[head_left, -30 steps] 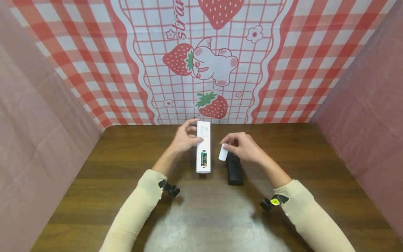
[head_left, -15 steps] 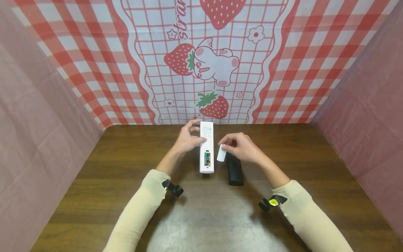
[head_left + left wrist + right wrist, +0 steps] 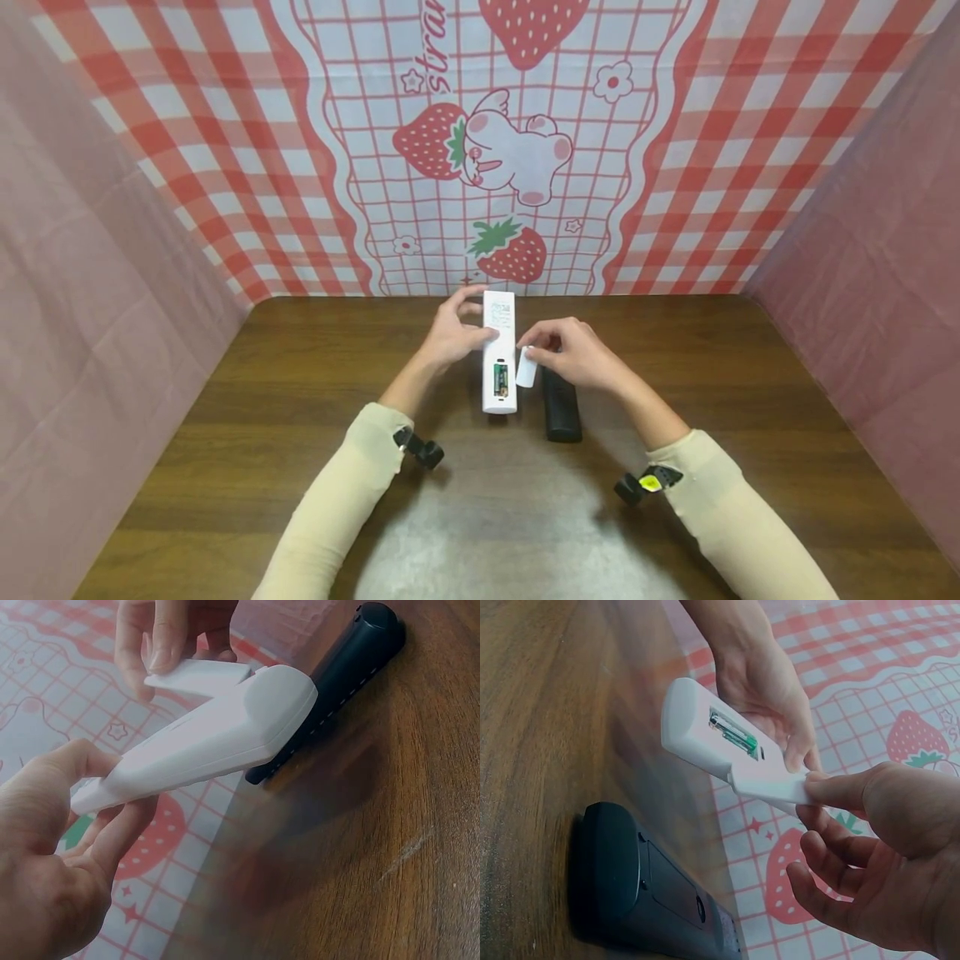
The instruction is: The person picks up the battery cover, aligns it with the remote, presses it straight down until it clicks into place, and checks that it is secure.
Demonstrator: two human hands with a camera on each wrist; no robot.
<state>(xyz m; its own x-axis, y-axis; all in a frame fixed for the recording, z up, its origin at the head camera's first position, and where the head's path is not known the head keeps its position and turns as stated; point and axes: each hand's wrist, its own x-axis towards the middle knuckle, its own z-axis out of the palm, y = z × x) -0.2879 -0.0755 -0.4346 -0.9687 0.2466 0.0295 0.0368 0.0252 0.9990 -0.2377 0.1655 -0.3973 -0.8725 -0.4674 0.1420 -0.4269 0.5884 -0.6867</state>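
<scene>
My left hand (image 3: 452,335) grips a white remote control (image 3: 500,398) by its far half, back side up, thumb on the back. Its battery compartment is uncovered, and green batteries (image 3: 737,737) lie inside. Between thumb and fingers my right hand (image 3: 573,354) pinches the white battery cover (image 3: 527,369) by one end. In the right wrist view the cover is right beside the remote's edge; whether they touch I cannot tell. Just below the right hand, a black remote control (image 3: 562,412) lies on the table, its far end hidden by that hand.
The wooden table (image 3: 480,517) ends at a strawberry-print cloth (image 3: 360,167) hanging behind it. Pink cloth walls (image 3: 862,233) close off both sides. A black camera is strapped on each wrist.
The white remote has moved right, toward the battery cover. The cover has shifted slightly left, and the gap between them has narrowed. The black remote has stayed put.
</scene>
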